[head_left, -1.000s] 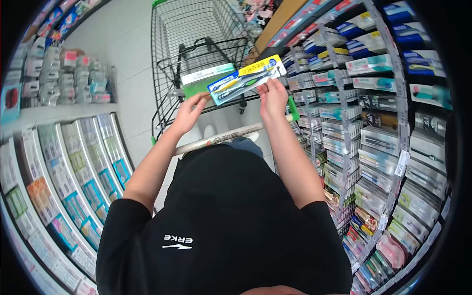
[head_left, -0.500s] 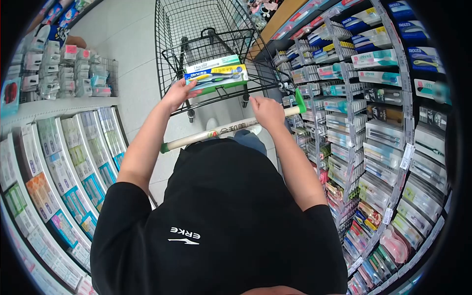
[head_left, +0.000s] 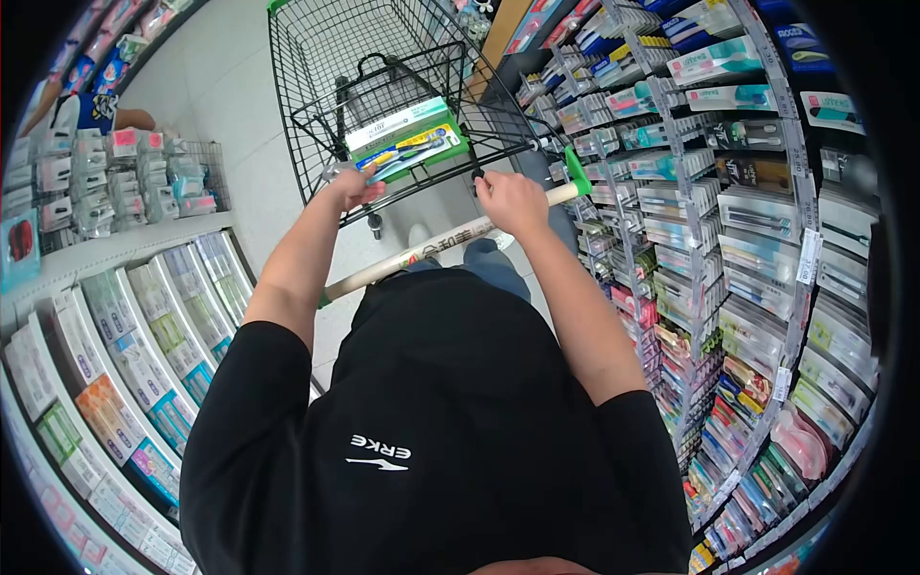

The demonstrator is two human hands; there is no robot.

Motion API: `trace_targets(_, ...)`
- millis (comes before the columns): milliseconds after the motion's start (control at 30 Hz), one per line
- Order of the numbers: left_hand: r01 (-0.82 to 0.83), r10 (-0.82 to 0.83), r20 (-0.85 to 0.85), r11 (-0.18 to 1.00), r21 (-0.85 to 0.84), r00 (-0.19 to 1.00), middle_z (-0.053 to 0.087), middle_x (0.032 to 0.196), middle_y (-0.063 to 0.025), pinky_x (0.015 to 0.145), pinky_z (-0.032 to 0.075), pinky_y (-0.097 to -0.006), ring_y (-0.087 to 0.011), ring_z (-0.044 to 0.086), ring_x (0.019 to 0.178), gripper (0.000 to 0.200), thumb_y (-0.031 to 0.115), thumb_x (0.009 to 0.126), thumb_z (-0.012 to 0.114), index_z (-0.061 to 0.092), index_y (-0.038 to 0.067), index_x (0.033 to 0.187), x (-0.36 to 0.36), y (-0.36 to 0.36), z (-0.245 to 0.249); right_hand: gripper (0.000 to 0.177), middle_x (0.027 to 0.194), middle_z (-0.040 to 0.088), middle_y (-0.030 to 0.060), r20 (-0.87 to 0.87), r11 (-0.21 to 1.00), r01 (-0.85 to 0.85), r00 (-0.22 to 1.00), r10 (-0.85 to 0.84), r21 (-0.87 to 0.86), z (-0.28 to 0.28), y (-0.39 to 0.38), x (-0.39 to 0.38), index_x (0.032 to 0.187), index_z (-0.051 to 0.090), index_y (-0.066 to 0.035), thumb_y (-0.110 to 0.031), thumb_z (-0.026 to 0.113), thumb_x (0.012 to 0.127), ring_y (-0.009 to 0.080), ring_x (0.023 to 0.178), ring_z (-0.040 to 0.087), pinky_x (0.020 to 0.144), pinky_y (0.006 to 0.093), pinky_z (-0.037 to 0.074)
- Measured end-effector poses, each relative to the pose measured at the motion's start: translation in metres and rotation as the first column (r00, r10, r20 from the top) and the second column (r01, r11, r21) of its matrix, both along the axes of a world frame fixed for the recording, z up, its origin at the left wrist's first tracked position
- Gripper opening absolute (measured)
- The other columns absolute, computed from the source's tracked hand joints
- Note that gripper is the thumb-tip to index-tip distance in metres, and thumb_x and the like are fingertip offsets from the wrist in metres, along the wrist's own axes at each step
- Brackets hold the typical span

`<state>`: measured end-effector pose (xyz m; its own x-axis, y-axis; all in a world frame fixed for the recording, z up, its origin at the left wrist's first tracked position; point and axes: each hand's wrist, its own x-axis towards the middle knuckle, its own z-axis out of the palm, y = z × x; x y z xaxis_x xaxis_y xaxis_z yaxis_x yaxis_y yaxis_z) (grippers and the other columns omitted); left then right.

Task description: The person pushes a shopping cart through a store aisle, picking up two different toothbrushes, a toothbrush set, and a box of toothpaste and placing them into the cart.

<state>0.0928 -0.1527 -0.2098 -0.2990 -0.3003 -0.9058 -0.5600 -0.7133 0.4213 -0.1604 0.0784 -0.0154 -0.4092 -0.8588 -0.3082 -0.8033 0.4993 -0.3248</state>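
A shopping cart (head_left: pixel 316 105) of black wire stands in front of me, with a pale, green-ended handle (head_left: pixel 402 261). On the ledge near its handle lies a blue and yellow toothbrush pack (head_left: pixel 412 150). Behind the pack sits a green and white toothpaste box (head_left: pixel 398 123). My left hand (head_left: pixel 353 189) is just left of the pack's near end, fingers loosely stretched and apart, seemingly no longer gripping it. My right hand (head_left: pixel 515 203) is closed over the right part of the handle; its palm side is hidden.
Tall racks of packaged toothbrushes (head_left: pixel 757 211) curve close along the right. To the left are a shelf of toothpaste boxes (head_left: pixel 125 335) and hanging clear packs (head_left: pixel 105 172). Another person's arm (head_left: pixel 134 119) shows at the upper left. Pale tiled floor (head_left: pixel 225 105) runs beside the cart.
The toothbrush pack has gone from my left hand's grasp to lying tilted on the cart's ledge. My left hand has drawn slightly back. The cart has shifted left in view.
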Motion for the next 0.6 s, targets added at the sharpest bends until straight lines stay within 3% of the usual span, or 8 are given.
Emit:
trace_targets(133,0.599,-0.455,0.453,0.760,-0.253,0.767,0.078,0.103,-0.0155,0.077,0.063,-0.0362,-0.0239,0.077,0.091,0.061,0.060,0.101,0.061,0.074,0.000,0.104,-0.010,-0.005,0.015,0.034,0.086,0.075,0.0134,-0.010,0.999,0.018,1.000,-0.019,-0.041,-0.003,0.000,0.001,0.088,0.072,-0.011,-0.039,0.056,0.100,0.0383,0.083,0.072,0.076,0.0520,0.057)
trace_targets(167,0.606,-0.460,0.458,0.757,-0.246,0.761,0.078,0.103,-0.0155,0.077,0.063,-0.0362,-0.0239,0.077,0.091,0.061,0.060,0.101,0.061,0.074,0.000,0.104,-0.015,-0.001,0.032,0.034,0.085,0.075,0.0127,-0.022,0.998,0.014,1.000,-0.015,-0.064,-0.005,0.002,0.002,0.087,0.072,-0.011,-0.038,0.057,0.099,0.0380,0.082,0.072,0.075,0.0516,0.057)
trace_targets(233,0.808,-0.281,0.782,0.401,-0.431,0.556,0.077,0.100,-0.0189,0.080,0.062,-0.0438,-0.0297,0.076,0.095,0.053,0.051,0.105,0.060,0.074,0.001,0.100,-0.023,0.006,0.060,0.033,0.084,0.075,0.0123,-0.014,0.996,0.023,1.000,-0.024,-0.081,-0.009,0.003,0.002,0.086,0.072,-0.011,-0.038,0.058,0.099,0.0376,0.081,0.072,0.074,0.0514,0.057)
trace_targets(300,0.798,-0.325,0.755,0.439,-0.413,0.569,0.075,0.116,-0.0167,0.091,0.058,-0.0465,-0.0335,0.072,0.109,0.047,0.048,0.100,0.065,0.073,0.003,0.113,-0.035,0.006,0.082,0.033,0.083,0.075,0.0119,-0.015,0.995,0.032,0.999,-0.033,-0.098,-0.011,0.003,0.000,0.084,0.072,-0.011,-0.037,0.058,0.098,0.0373,0.080,0.072,0.073,0.0512,0.057)
trace_targets(367,0.746,-0.330,0.731,-0.107,-0.657,0.597,0.067,0.137,-0.0156,0.104,0.052,-0.0455,-0.0306,0.062,0.129,0.044,0.039,0.101,0.063,0.065,0.007,0.131,-0.033,0.007,0.070,0.032,0.081,0.074,0.0116,-0.031,0.990,0.022,0.999,-0.027,-0.136,-0.013,0.004,0.001,0.082,0.071,-0.011,-0.037,0.059,0.098,0.0367,0.079,0.072,0.072,0.0508,0.057)
trace_targets(433,0.750,-0.429,0.712,-0.109,-0.652,0.556,0.049,0.158,-0.0136,0.118,0.040,-0.0464,-0.0292,0.046,0.146,0.055,0.035,0.104,0.058,0.048,0.009,0.151,-0.037,0.004,0.062,0.032,0.082,0.073,0.0123,-0.015,0.991,0.022,1.000,-0.024,-0.136,-0.011,0.004,0.001,0.083,0.070,-0.010,-0.036,0.058,0.099,0.0373,0.079,0.071,0.072,0.0512,0.056)
trace_targets(500,0.747,-0.399,0.812,-0.351,-0.565,0.427,0.041,0.164,-0.0117,0.122,0.036,-0.0461,-0.0288,0.039,0.151,0.059,0.029,0.105,0.055,0.039,0.011,0.158,-0.036,0.002,0.045,0.033,0.083,0.073,0.0130,-0.003,0.991,0.019,1.000,-0.019,-0.136,-0.010,0.004,0.000,0.084,0.068,-0.009,-0.036,0.058,0.100,0.0378,0.079,0.071,0.072,0.0516,0.056)
trace_targets(600,0.758,-0.432,0.797,-0.313,-0.572,0.423,0.036,0.168,-0.0113,0.124,0.033,-0.0460,-0.0286,0.036,0.153,0.061,0.024,0.105,0.054,0.034,0.011,0.161,-0.032,0.003,0.041,0.032,0.082,0.073,0.0124,-0.012,0.990,0.012,1.000,-0.014,-0.139,-0.010,0.004,0.000,0.084,0.068,-0.009,-0.036,0.058,0.099,0.0379,0.079,0.071,0.071,0.0514,0.056)
